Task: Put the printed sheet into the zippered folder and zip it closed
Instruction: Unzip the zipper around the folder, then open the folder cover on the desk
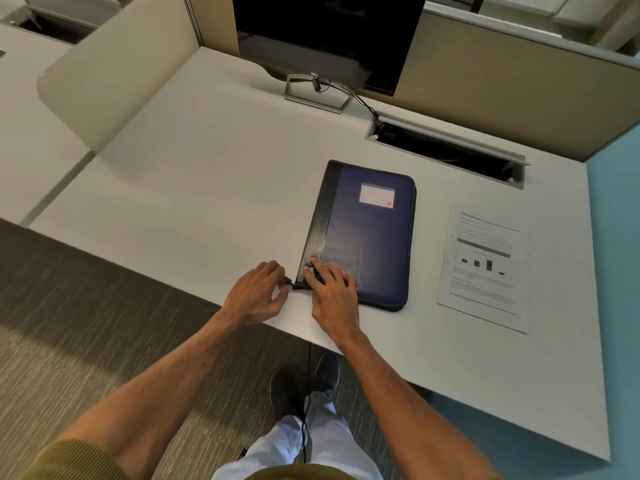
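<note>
The left hand (258,292) pinches the zipper pull (288,280); the right hand (332,285) lies flat and open on the blue folder (367,237) (grained black spine, lined label). The printed sheet (485,268) lies beside it, below a Dell monitor (325,39).

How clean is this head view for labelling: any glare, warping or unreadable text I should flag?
Head view: wide-angle warping bows the desk edges and partitions; soft sheen on the folder cover near the right hand, not blown out; the printed sheet shows bars and a table, but its text is too small to read; the zipper pull at the left hand is dark and hard to resolve.
</note>
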`<action>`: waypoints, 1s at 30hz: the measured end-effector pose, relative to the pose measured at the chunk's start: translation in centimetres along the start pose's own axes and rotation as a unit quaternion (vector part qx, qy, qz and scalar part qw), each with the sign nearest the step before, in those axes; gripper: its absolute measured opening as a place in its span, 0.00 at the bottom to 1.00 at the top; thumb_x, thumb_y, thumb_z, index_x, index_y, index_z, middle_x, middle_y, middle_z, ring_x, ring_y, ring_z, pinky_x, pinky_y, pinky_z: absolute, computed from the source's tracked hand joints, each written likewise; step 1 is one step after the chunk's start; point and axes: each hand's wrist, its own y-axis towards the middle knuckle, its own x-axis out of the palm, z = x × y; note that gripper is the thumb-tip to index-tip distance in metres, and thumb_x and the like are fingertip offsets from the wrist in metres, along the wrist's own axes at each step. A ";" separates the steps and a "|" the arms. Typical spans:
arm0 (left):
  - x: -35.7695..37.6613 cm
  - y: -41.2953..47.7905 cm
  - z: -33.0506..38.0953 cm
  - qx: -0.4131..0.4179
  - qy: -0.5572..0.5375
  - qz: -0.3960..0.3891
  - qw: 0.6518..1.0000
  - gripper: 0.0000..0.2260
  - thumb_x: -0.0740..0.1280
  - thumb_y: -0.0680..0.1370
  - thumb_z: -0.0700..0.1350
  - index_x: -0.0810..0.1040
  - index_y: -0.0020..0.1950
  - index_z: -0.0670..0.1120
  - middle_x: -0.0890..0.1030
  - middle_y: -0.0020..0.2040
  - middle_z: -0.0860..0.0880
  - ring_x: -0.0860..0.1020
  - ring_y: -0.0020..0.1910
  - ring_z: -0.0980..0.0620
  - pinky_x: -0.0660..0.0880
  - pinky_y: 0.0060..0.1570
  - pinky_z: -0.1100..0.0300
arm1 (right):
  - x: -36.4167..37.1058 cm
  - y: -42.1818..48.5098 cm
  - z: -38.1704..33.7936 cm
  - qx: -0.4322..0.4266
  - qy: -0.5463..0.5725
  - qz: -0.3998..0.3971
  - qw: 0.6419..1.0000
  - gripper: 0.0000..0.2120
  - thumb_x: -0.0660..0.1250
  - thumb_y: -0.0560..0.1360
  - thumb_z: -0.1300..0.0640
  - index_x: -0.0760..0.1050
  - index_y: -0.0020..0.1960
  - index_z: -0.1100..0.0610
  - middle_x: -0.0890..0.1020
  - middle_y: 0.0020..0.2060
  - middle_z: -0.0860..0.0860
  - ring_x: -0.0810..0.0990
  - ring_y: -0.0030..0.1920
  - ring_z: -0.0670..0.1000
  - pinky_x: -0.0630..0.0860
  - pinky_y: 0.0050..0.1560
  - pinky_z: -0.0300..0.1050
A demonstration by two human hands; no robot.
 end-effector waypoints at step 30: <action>-2.2 13.1 9.6 -0.120 -0.068 -0.071 0.988 0.23 0.58 0.89 0.55 0.63 0.81 0.47 0.66 0.80 0.39 0.69 0.77 0.36 0.76 0.71 0.40 | -7.4 1.2 12.1 0.425 0.272 0.126 0.854 0.21 0.65 0.82 0.59 0.73 0.75 0.59 0.77 0.68 0.57 0.75 0.70 0.58 0.78 0.69 0.54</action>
